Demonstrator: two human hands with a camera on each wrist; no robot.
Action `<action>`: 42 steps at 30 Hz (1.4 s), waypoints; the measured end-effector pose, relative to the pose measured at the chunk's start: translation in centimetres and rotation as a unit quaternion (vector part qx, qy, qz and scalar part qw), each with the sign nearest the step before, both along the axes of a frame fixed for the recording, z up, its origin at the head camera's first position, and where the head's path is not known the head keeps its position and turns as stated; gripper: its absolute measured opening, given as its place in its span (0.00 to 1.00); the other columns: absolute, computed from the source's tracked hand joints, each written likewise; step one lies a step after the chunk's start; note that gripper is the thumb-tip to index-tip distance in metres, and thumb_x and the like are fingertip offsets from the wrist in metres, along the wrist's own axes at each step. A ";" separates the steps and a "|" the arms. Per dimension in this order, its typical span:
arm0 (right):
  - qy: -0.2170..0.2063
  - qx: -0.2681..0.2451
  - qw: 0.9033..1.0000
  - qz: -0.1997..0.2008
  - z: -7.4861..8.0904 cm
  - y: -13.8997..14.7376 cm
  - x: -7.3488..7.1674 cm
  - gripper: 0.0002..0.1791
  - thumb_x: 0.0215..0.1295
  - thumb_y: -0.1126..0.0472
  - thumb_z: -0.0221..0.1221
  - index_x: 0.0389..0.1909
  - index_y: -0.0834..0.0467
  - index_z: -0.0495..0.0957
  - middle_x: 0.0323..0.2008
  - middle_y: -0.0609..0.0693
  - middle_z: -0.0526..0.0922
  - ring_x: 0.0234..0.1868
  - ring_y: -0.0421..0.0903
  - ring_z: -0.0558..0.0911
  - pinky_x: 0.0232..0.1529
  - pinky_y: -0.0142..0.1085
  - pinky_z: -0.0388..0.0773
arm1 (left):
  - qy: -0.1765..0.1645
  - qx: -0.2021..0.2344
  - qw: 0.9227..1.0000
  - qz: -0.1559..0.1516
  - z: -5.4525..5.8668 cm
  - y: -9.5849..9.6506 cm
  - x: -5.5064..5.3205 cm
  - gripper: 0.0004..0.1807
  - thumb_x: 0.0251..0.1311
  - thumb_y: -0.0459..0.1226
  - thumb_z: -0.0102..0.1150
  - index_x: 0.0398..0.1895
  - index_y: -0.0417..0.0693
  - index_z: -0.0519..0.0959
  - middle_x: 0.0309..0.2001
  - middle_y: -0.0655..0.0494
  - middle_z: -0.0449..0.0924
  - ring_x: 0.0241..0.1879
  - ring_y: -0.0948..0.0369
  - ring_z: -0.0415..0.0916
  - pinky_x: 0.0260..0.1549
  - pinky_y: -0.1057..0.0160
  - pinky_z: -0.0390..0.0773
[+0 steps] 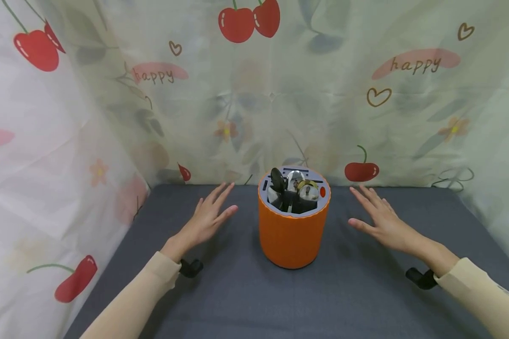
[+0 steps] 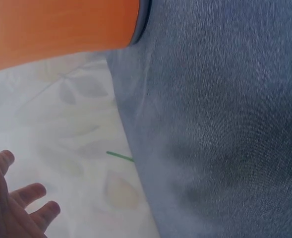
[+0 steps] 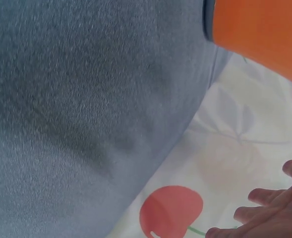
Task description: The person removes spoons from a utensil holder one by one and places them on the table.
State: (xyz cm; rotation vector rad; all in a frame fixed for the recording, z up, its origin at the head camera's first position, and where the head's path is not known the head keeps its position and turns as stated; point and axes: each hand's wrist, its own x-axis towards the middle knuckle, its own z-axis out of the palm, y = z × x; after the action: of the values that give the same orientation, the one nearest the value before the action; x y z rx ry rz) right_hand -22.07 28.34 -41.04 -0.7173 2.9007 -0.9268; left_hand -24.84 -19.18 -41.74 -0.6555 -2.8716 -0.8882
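Observation:
An orange cylindrical holder (image 1: 292, 240) stands upright near the back of the table, between the two hands. Its grey slotted top (image 1: 294, 214) carries several metal and black utensils (image 1: 294, 190), whose lower parts are hidden inside. To the left, my left hand (image 1: 205, 219) hovers over the table with its fingers spread, apart from the holder. My right hand (image 1: 383, 219) is held likewise on the other side, fingers straight and holding nothing. Both wrist views catch the holder's orange wall (image 2: 61, 27) at the upper edge, with fingertips low in the corner.
Dark grey cloth (image 1: 292, 306) covers the table. Behind it hangs a pale curtain (image 1: 271, 113) printed with cherries and leaves, and another stretch of it closes the left side. A black wrist strap (image 1: 191, 268) shows below the left sleeve, another (image 1: 422, 278) by the right.

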 end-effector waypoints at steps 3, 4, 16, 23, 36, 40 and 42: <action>-0.002 -0.002 1.000 0.000 -0.1 -0.2 0.2 0.49 0.77 0.46 0.60 0.86 0.48 0.40 0.84 0.62 0.36 0.81 0.69 0.34 0.74 0.70 0.28 | -0.003 0.011 1.000 -0.011 -0.1 0.2 0.2 0.39 0.79 0.59 0.45 0.86 0.62 0.47 0.84 0.47 0.44 0.81 0.45 0.47 0.73 0.27 0.36; -0.002 -0.002 1.000 -0.001 -0.1 -0.2 0.2 0.48 0.77 0.46 0.60 0.86 0.47 0.40 0.84 0.62 0.36 0.82 0.68 0.34 0.74 0.70 0.28 | -0.005 0.014 1.000 -0.015 -0.1 0.2 0.3 0.39 0.79 0.59 0.45 0.86 0.63 0.47 0.84 0.47 0.44 0.81 0.45 0.47 0.73 0.27 0.36; -0.016 -0.031 0.999 0.007 -1.3 -1.1 1.4 0.47 0.76 0.47 0.61 0.86 0.45 0.43 0.84 0.60 0.39 0.82 0.68 0.36 0.74 0.70 0.32 | -0.012 0.044 0.997 -0.058 -1.1 1.2 1.6 0.38 0.80 0.55 0.46 0.86 0.68 0.45 0.84 0.55 0.42 0.81 0.47 0.46 0.75 0.30 0.39; -0.016 -0.058 0.998 0.011 -2.2 -2.0 2.0 0.47 0.76 0.50 0.62 0.85 0.41 0.43 0.84 0.56 0.38 0.81 0.68 0.39 0.68 0.77 0.43 | -0.027 0.057 0.997 -0.049 -2.1 1.8 2.3 0.39 0.79 0.57 0.47 0.85 0.72 0.44 0.84 0.53 0.44 0.80 0.44 0.48 0.73 0.29 0.49; -0.022 -0.140 0.990 0.018 -4.4 -4.2 2.9 0.46 0.77 0.55 0.60 0.85 0.38 0.43 0.84 0.50 0.37 0.81 0.66 0.44 0.65 0.78 0.51 | -0.056 0.131 0.989 -0.047 -3.8 3.2 2.8 0.39 0.78 0.54 0.52 0.84 0.80 0.43 0.82 0.57 0.46 0.79 0.49 0.52 0.72 0.33 0.57; -0.036 -0.159 0.987 0.014 -5.1 -4.8 3.3 0.45 0.78 0.56 0.60 0.85 0.38 0.43 0.84 0.50 0.38 0.81 0.64 0.44 0.67 0.77 0.49 | -0.060 0.154 0.985 -0.055 -4.3 3.6 3.0 0.39 0.79 0.51 0.52 0.84 0.76 0.44 0.81 0.54 0.49 0.78 0.49 0.53 0.73 0.34 0.57; -0.043 -0.170 0.984 0.013 -5.4 -5.0 3.4 0.45 0.78 0.56 0.59 0.85 0.40 0.43 0.84 0.52 0.39 0.81 0.65 0.44 0.66 0.78 0.47 | -0.059 0.173 0.981 -0.061 -4.6 4.0 3.1 0.38 0.80 0.49 0.52 0.85 0.72 0.46 0.81 0.51 0.50 0.78 0.48 0.53 0.73 0.35 0.57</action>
State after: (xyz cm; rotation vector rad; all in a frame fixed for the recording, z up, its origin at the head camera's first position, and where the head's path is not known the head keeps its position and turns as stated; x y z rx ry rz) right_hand -18.68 23.32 -46.47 -0.7052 2.6811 -1.4319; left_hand -21.74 -15.20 -46.37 -0.7672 -2.6908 -1.4448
